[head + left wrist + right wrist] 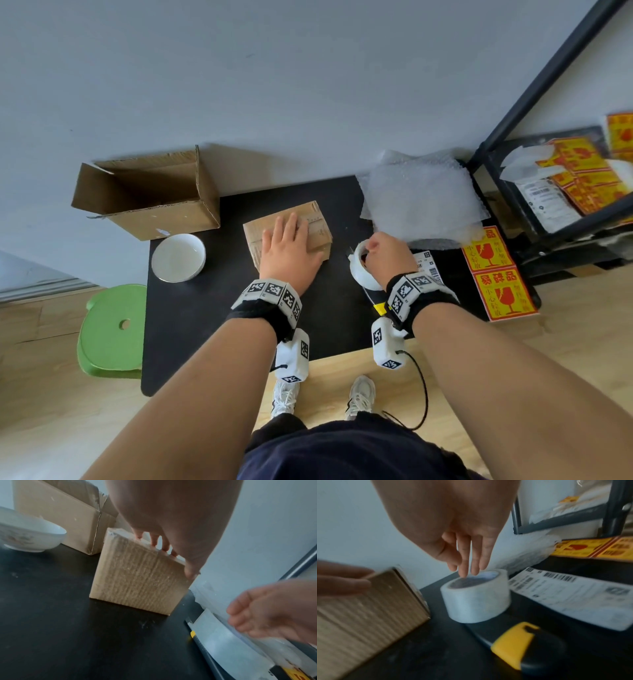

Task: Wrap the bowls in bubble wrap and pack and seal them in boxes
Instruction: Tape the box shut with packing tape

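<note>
A small closed cardboard box stands on the black table. My left hand lies flat on its top with the fingers straight, pressing down. To its right, my right hand holds a clear tape roll, fingers reaching into its core. The roll sits tilted. A white bowl stands bare at the table's left. Sheets of bubble wrap lie at the back right.
A large open cardboard box stands at the back left. A yellow and black utility knife lies under the roll, a shipping label beside it. Fragile stickers cover the right edge. A black shelf stands right, a green stool left.
</note>
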`<state>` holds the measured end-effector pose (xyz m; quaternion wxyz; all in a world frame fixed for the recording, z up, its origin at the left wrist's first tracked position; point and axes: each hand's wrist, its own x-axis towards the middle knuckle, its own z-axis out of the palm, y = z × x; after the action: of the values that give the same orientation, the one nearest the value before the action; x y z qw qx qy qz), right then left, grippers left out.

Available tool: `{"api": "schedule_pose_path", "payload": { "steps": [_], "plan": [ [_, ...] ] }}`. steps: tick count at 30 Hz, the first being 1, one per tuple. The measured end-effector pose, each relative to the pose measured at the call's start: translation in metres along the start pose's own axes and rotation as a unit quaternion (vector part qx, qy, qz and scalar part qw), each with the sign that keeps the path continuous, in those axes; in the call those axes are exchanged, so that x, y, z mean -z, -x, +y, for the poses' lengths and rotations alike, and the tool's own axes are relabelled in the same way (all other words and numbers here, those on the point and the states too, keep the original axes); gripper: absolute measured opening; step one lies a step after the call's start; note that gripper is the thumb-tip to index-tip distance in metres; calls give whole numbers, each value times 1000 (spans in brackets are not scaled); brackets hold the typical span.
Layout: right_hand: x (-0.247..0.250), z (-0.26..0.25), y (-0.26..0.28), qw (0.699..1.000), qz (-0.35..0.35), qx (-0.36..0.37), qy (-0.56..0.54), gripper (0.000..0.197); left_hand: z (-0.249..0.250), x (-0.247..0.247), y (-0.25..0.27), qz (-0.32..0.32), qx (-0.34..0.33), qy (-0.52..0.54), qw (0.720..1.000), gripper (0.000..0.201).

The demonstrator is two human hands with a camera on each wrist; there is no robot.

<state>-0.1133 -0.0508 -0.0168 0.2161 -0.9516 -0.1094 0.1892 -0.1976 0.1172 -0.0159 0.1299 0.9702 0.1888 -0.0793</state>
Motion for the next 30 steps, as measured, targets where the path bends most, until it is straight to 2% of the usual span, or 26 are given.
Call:
{"api": "schedule_pose_path", "payload": {
  "steps": [4,10,14,20,22,26,30],
  "plan": [
    [-2,24,9,991,-87,3,97,28,6,-5,-1,12,11,-6,1000,63],
    [-6,22,5,974,-123,59,182,17,7,-1,-3,8,14,-16,1000,63],
    [-5,19,5,969,-137,52,200,18,8,4,-2,14,22,16,1000,61],
    [13,8,3,982,-129,14,136,35,19,24,-7,5,52,105,993,51],
    [24,1,1,989,-112,-8,97,25,26,29,-7,22,40,137,989,46],
    [47,-11,2,992,-61,-64,-87,19,43,39,-8,33,9,219,975,34],
    [64,-22,4,960,-61,-84,-261,12,59,48,-11,5,-6,246,969,25]
  ]
}}
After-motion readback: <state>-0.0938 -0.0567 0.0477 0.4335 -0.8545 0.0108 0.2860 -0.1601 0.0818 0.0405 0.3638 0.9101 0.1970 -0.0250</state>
